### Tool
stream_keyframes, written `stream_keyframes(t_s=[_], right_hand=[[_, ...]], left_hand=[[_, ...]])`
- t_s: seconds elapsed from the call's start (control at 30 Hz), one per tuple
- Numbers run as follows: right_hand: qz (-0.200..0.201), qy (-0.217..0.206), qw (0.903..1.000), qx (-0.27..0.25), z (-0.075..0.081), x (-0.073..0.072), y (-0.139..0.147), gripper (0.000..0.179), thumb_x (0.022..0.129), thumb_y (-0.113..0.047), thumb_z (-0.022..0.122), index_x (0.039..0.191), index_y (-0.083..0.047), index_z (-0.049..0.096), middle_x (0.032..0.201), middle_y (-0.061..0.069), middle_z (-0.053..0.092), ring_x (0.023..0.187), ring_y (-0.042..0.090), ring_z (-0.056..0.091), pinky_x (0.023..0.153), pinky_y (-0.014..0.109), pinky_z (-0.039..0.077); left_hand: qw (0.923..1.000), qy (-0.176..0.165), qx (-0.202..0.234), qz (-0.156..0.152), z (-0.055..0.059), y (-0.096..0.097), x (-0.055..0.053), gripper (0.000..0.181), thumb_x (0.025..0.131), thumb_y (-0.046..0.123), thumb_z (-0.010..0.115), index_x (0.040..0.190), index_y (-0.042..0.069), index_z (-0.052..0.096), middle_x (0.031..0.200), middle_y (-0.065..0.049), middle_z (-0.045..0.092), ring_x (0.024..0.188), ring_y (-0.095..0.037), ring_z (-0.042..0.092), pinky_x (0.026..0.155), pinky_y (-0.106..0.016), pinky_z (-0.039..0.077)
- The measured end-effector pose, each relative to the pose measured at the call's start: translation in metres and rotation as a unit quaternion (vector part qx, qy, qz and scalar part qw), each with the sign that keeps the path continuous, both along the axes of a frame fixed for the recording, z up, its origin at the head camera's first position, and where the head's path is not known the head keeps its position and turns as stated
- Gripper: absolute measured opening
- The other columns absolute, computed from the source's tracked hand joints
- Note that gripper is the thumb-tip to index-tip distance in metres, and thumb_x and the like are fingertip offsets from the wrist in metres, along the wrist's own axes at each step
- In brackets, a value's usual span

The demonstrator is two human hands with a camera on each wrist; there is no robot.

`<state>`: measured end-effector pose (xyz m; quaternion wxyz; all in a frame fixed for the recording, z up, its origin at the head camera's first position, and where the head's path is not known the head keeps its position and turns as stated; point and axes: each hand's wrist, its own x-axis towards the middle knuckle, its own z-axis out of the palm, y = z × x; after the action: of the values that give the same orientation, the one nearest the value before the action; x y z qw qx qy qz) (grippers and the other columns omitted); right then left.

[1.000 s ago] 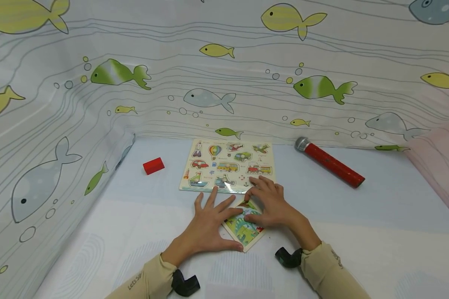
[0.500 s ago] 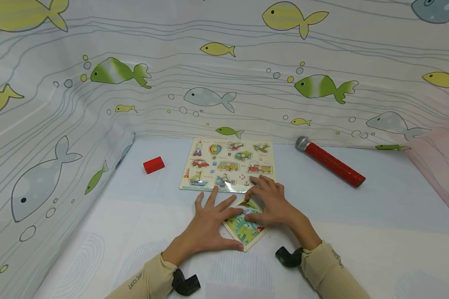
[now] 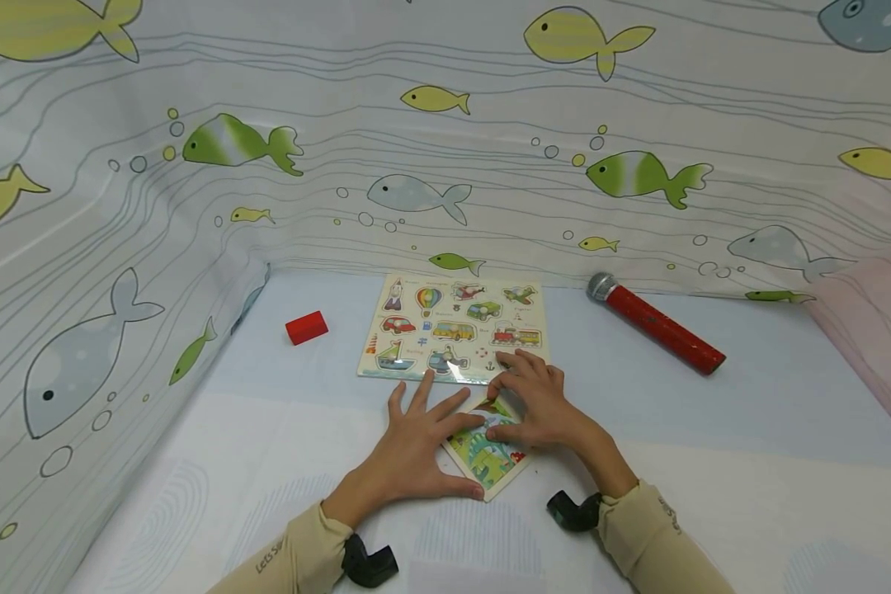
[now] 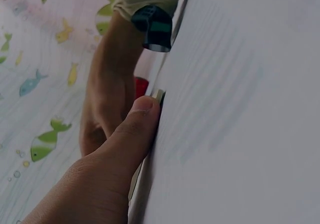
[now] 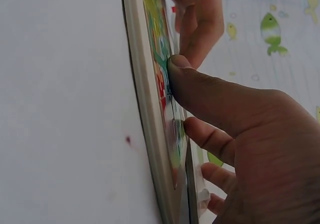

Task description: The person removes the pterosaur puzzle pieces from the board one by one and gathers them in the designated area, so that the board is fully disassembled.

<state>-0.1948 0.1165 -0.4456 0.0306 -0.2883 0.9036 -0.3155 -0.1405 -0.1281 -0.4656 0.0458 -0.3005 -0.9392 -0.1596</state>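
Observation:
A small picture puzzle board (image 3: 490,464) with a dinosaur scene and a pale wooden rim lies turned cornerwise on the table. My left hand (image 3: 416,454) rests at its left side with fingers spread, the thumb along the lower corner and the index fingertip over the picture. From the right, my right hand (image 3: 542,408) touches the picture with thumb and index fingertip, a gap between them. The right wrist view shows the right thumb (image 5: 200,87) pressing on the picture near the thick rim. Both hands hide parts of the board.
Just behind is a larger knob puzzle (image 3: 453,330) with vehicle pictures; some fingertips overlap its front edge. A red block (image 3: 307,327) lies to the left and a red microphone (image 3: 661,326) to the right. Fish-patterned cloth (image 3: 327,148) rises at the back and left.

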Motion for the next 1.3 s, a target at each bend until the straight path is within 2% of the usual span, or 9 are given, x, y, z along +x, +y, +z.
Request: stream_keyframes(t_s=[0.23,0.4,0.53,1.0,1.3], right_hand=[[0.008,-0.025,0.9994,-0.021,-0.003,0.0,0.002,0.038,0.077,-0.035,0.089,0.1,-0.021,0.063,0.163,0.018,0.033,0.153,0.048,0.013,0.109,0.068,0.009],[0.007,-0.012,0.9996,-0.025,-0.007,-0.002,0.003,0.042,0.077,-0.037,0.089,0.103,-0.02,0.062,0.163,0.017,0.035,0.153,0.048,0.016,0.11,0.069,0.01],[0.004,0.003,1.0,-0.005,-0.006,-0.002,0.003,0.043,0.076,-0.041,0.088,0.104,-0.021,0.062,0.162,0.016,0.038,0.152,0.048,0.02,0.109,0.07,0.014],[0.01,-0.003,0.9965,0.083,0.013,-0.007,-0.002,0.04,0.073,-0.048,0.089,0.098,-0.029,0.064,0.158,0.013,0.041,0.147,0.041,0.027,0.104,0.063,0.024],[0.003,-0.019,0.9949,0.099,0.015,-0.011,-0.005,0.041,0.07,-0.05,0.091,0.093,-0.03,0.064,0.155,0.012,0.041,0.146,0.04,0.024,0.103,0.062,0.023]], left_hand=[[1.0,0.001,-0.001,-0.002,-0.001,0.0,0.0,0.088,0.068,0.088,0.066,0.144,0.045,0.054,0.163,0.003,0.041,0.155,-0.051,0.012,0.111,-0.078,0.01],[1.0,0.005,0.001,-0.004,-0.001,-0.001,0.0,0.088,0.069,0.087,0.067,0.144,0.044,0.054,0.163,0.003,0.041,0.155,-0.052,0.013,0.111,-0.078,0.01],[1.0,0.002,0.002,-0.005,-0.001,-0.001,0.0,0.087,0.069,0.087,0.067,0.144,0.044,0.054,0.163,0.003,0.042,0.155,-0.052,0.013,0.111,-0.078,0.009],[1.0,-0.003,0.0,-0.004,-0.001,-0.001,0.0,0.087,0.069,0.087,0.066,0.145,0.044,0.053,0.163,0.004,0.04,0.156,-0.051,0.011,0.112,-0.077,0.008],[1.0,-0.004,0.004,-0.002,0.0,0.0,0.001,0.088,0.068,0.086,0.068,0.144,0.044,0.054,0.163,0.004,0.041,0.156,-0.051,0.012,0.112,-0.077,0.008]])
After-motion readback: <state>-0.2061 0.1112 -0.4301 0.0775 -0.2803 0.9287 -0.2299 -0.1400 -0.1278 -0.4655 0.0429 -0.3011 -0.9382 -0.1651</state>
